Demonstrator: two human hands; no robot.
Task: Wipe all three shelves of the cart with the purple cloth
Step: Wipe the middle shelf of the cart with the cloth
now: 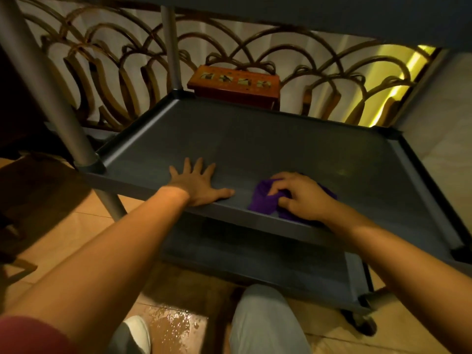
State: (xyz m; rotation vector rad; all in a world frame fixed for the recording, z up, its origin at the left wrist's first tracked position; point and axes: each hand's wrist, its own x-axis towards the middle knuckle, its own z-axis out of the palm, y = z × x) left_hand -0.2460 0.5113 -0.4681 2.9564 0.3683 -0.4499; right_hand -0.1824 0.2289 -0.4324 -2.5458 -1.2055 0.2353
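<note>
Right hand (304, 198) grip closed on bunched purple cloth (265, 200), pressed on middle shelf (293, 149) near front rim, centre-right of frame, left hand (196, 182) open, flat, centre-left.

The top shelf (332, 19) of the cart is cut off by the picture's upper edge; only its dark underside shows. The right hand (304, 198) covers much of the purple cloth (265, 198), and the middle shelf's front rim (229, 210) hides the cloth's near edge. That rim and both forearms screen most of the bottom shelf (255, 254). The far right post (424, 88) is only partly seen at the frame's edge. The small pictures on the orange box (233, 81) behind the cart are too blurred to make out. The person's red sleeve (28, 335) and knee (265, 320) run off the lower edge.
</note>
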